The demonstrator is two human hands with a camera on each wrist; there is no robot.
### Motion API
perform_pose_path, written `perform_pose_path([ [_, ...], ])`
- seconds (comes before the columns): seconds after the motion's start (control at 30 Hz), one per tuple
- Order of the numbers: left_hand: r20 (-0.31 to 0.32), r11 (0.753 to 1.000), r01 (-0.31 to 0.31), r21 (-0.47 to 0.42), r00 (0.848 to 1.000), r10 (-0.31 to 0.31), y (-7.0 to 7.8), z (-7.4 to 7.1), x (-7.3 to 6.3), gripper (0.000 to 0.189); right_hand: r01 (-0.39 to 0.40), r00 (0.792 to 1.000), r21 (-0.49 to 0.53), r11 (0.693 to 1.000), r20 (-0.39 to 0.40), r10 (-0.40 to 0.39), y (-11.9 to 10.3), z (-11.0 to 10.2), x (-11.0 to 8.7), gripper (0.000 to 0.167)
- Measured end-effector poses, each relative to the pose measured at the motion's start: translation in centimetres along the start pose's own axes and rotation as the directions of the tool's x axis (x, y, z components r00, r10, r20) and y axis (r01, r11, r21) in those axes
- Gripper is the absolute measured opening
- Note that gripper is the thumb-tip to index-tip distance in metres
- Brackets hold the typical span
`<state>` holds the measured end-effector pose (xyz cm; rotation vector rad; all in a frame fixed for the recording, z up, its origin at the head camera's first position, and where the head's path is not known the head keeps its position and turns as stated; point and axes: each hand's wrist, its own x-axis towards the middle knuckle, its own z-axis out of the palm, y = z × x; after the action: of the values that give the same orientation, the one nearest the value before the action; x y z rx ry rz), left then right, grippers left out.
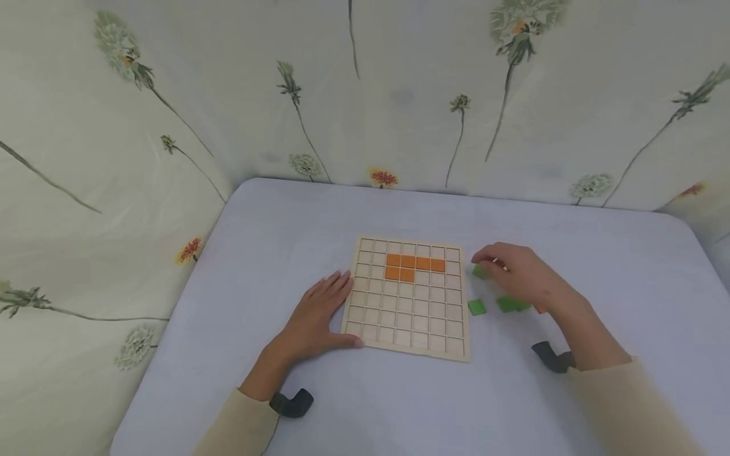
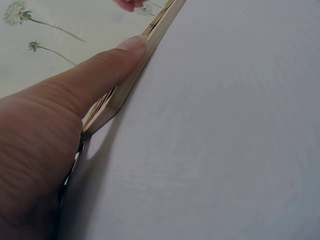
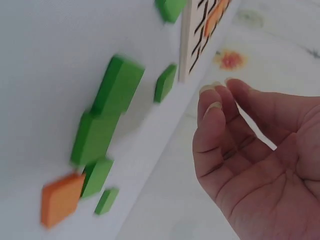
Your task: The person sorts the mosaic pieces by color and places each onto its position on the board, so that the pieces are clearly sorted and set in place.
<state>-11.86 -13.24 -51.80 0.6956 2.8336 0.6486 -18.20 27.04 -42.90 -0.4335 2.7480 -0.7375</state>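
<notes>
We reach in from both lower corners of the head view, our left sleeve (image 1: pixel 242 421) and right sleeve (image 1: pixel 633 408) ending short of the wrists. Our left hand (image 1: pixel 310 323) has its back upward, the fingers (image 1: pixel 327 294) lying side by side and mostly straight, while the left thumb (image 2: pixel 100 70) stretches well away from them. We hold our right hand (image 1: pixel 516 272) bent leftward from the forearm (image 1: pixel 593 335), back upward. Its fingers (image 3: pixel 209 132) curve loosely, their tips near the right thumb (image 3: pixel 280 107), and we see its palm (image 3: pixel 280 200) bare.
</notes>
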Motion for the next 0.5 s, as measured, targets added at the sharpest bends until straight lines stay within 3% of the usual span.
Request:
perform_pose_path([
  [0.2, -0.01, 1.0, 0.006, -0.006, 1.0, -0.006, -0.1, 0.1, -0.1, 0.12, -0.07, 0.997, 0.004, 0.998, -0.007, 0.07, 2.8, -1.5, -2.6, 0.03],
  [0.5, -0.007, 1.0, 0.004, -0.003, 1.0, -0.004, -0.1, 0.3, 0.0, 0.119, -0.162, 0.987, -0.04, 0.986, -0.01, 0.162, 5.6, -2.0, -5.3, 0.029],
])
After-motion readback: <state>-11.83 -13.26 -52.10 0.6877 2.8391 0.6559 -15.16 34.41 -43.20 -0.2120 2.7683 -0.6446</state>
